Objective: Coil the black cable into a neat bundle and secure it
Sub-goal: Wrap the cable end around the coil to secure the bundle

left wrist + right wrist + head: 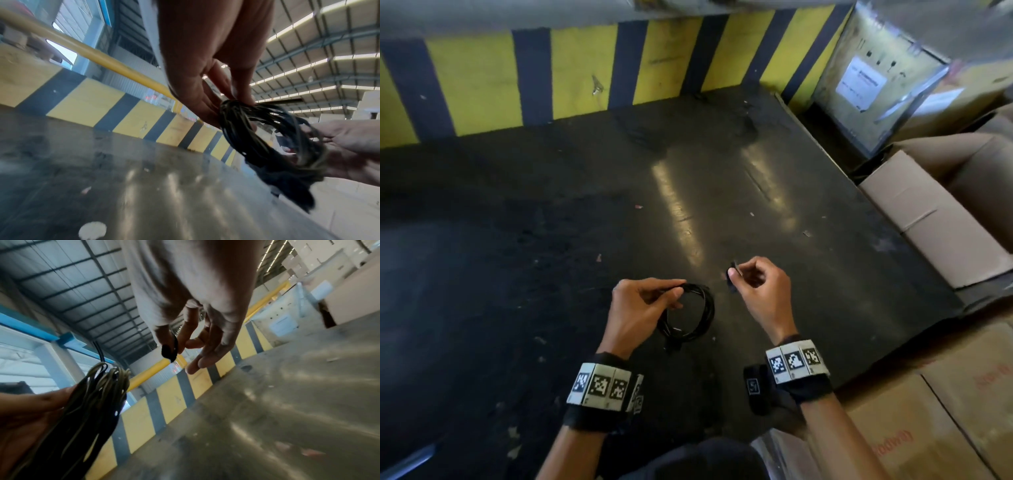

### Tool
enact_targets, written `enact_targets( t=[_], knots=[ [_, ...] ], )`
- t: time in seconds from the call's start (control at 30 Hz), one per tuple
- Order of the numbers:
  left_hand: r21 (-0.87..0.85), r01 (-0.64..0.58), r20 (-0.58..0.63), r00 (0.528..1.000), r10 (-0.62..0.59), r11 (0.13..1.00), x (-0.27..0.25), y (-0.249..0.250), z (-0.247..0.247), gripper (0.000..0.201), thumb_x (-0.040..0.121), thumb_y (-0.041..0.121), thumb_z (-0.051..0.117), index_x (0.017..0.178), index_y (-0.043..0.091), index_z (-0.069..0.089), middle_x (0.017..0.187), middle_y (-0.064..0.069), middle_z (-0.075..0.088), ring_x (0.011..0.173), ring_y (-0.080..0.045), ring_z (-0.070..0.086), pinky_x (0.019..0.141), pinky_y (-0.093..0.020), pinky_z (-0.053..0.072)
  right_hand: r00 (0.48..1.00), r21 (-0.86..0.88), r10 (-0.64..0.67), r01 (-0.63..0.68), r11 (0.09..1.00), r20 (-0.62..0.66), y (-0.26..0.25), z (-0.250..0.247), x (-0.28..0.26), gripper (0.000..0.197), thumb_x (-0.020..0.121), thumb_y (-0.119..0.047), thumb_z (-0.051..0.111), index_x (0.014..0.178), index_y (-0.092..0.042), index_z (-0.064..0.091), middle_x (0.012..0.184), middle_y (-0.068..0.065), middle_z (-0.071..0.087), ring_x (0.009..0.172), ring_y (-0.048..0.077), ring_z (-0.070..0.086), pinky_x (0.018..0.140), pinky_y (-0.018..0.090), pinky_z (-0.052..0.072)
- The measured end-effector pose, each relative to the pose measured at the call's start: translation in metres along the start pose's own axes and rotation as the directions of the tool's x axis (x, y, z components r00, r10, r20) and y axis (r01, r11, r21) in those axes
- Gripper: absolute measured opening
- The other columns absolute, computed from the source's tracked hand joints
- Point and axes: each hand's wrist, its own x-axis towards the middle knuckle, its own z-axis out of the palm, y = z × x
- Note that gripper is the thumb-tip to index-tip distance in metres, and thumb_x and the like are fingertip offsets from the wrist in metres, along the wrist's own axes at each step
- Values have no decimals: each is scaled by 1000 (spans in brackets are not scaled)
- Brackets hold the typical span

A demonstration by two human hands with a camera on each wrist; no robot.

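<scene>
The coiled black cable (693,313) is held above the dark, scuffed desk (551,222) by the left hand (642,305), with the thumb and fingers closed around the upper part of the bundle. In the left wrist view, the loops of the cable (265,138) are seen gathered where the left fingertips (244,97) pinch them, and the rest of the ring hangs down and away from the palm. A darker, thicker end is seen dangling below the loops, though it is too blurred to be identified.

The right hand (758,291) is raised just beside the coil, apart from it. A small black strap-like piece (170,350) is pinched between its thumb and forefinger, while the remaining fingers (203,360) are left loosely extended and touch nothing. Whether this piece is joined to the cable cannot be told. In the right wrist view, the bundled cable (92,402) is shown at the lower left, backed by the left palm.

Marker-patterned bands are worn on both wrists. The desk is bordered at the far side by a yellow-and-black striped barrier (585,68), and brown cardboard boxes (935,219) are stacked along its right edge.
</scene>
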Motion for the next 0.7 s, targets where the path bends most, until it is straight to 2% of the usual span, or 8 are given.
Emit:
enact_targets(
  t=[0.1,0.2,0.27,0.33,0.43,0.5,0.6,0.7],
  knots=[
    [-54,-40,80,996,44,998,-8,16,-19,21,89,7,74,109,10,79,96,-4,82,84,-18,80,81,-31,63,999,190,44,-46,981,17,-31,10,-3,18,81,-14,83,72,-17,68,102,10,76,86,29,79,75,41,64],
    [-113,-72,137,987,87,991,-19,28,-33,21,89,7,73,109,9,79,95,-7,81,85,-20,79,82,-29,62,993,326,82,-105,940,83,-57,16,-11,13,83,-2,82,76,-2,70,99,19,78,76,19,80,67,24,59],
    [-149,-99,152,981,122,984,-26,34,-40,20,89,7,73,108,8,80,90,-9,81,82,-22,79,80,-27,61,993,359,64,-94,929,95,-71,20,-21,13,80,2,83,75,4,70,90,23,78,72,20,78,67,25,59],
    [-184,-109,172,975,142,977,-33,38,-45,20,88,6,73,107,5,80,87,-12,81,80,-24,79,79,-27,61,995,366,47,-78,927,93,-80,23,-31,19,75,3,87,69,-4,70,83,14,79,75,21,76,74,30,63],
    [-240,-93,195,971,142,966,-41,42,-51,23,85,10,74,106,4,79,89,-17,81,79,-29,78,79,-29,63,991,384,87,-119,916,98,-87,27,-44,31,74,4,87,62,-13,64,74,3,76,71,13,73,73,26,62],
    [-252,-86,214,966,143,964,-49,43,-55,26,82,13,74,106,3,79,91,-18,80,80,-28,78,80,-29,63,990,425,118,-138,894,75,-90,30,-52,33,75,5,86,61,-13,62,71,0,75,70,10,72,74,25,61],
    [-243,-87,224,964,143,966,-59,40,-57,23,85,9,74,106,3,79,91,-16,80,79,-26,78,80,-29,63,992,421,119,-124,899,38,-94,32,-65,33,75,5,86,61,-13,62,68,-2,75,70,8,72,74,23,59],
    [-240,-110,174,973,154,964,-65,38,-58,21,86,7,74,106,3,79,88,-14,81,77,-26,79,78,-26,63,990,407,101,-133,904,98,-102,29,-77,34,74,-3,89,60,-15,60,69,0,73,68,9,70,73,25,59]
  ],
)
